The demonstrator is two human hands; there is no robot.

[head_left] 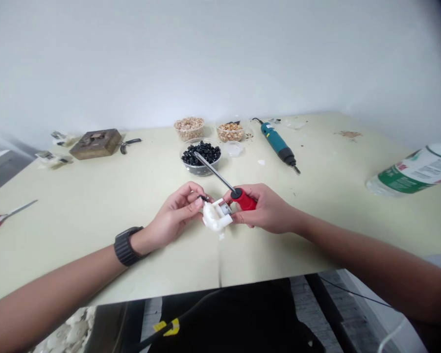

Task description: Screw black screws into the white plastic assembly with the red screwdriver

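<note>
Near the middle of the table I hold a small white plastic part (213,218) between both hands. It has two prongs, with a grey cylinder (225,209) sitting between them. My left hand (180,211), with a black watch at the wrist, pinches a small black piece (203,198) at the top of the white part. In my right hand (270,208) is a screwdriver (244,198) with a red and black handle, its shaft aimed up and left, away from the white part. My right fingertips also touch the prongs' side.
Beyond my hands stand clear tubs of black pieces (202,154), beige pieces (189,127) and amber pieces (230,131). A teal electric screwdriver (277,144) lies to the right, a labelled bottle (413,171) farther right. Leftward are a block (95,144), pliers (129,144) and a red-handled tool (0,220).
</note>
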